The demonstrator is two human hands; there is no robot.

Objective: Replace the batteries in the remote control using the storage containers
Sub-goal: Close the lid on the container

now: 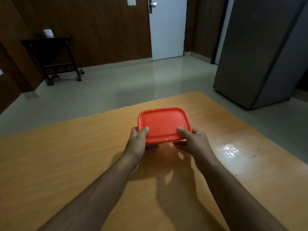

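A storage container with a red lid is held just above the orange wooden table, near its middle. My left hand grips its near left corner, thumb on the lid and fingers underneath. My right hand grips the near right corner the same way. The lid is on, so the contents are hidden. No remote control or batteries are in view.
The table's far edge runs diagonally just beyond the container. Past it are a pale tiled floor, a black wheeled side table at the far left, a white door and a tall grey cabinet on the right.
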